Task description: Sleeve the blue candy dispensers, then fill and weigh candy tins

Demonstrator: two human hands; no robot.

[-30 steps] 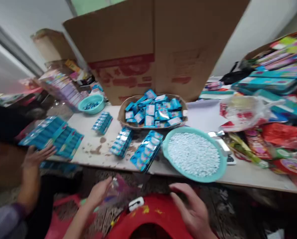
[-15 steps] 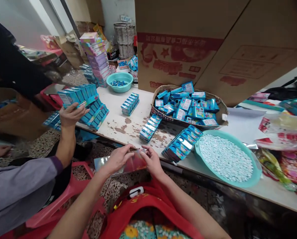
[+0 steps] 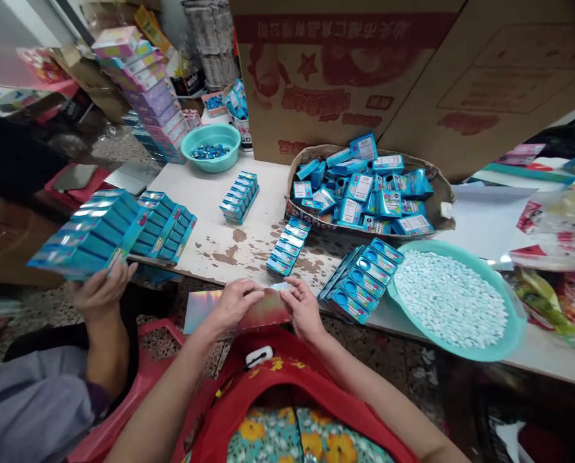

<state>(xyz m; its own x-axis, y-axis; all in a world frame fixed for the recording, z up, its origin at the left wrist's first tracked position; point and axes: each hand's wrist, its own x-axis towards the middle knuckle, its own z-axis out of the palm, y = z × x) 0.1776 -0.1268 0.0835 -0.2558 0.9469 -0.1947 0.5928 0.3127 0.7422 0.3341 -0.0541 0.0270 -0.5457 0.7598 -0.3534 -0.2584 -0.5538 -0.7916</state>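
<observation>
Evidently, I'm early with the iridescent sheet (image 3: 263, 314): it hangs before the bench's (image 3: 263, 209) near edge, unfolded as far as I can tell. My left hand (image 3: 236, 305) pinches its upper edge and my right hand (image 3: 304, 308) grips its right end. By my judgement, some boxes are done being lined up: one row (image 3: 240, 197) towards the far edge, another row (image 3: 288, 245) mid-bench, and a stack of rows (image 3: 363, 281) at the near edge. Loose boxes (image 3: 359, 186) sit jumbled in a cut-down carton (image 3: 444, 193), apparently left to arrange. The big cardboard box (image 3: 340, 38) carries upside-down red Chinese characters and a star; the blue boxes' labels are too small to read.
</observation>
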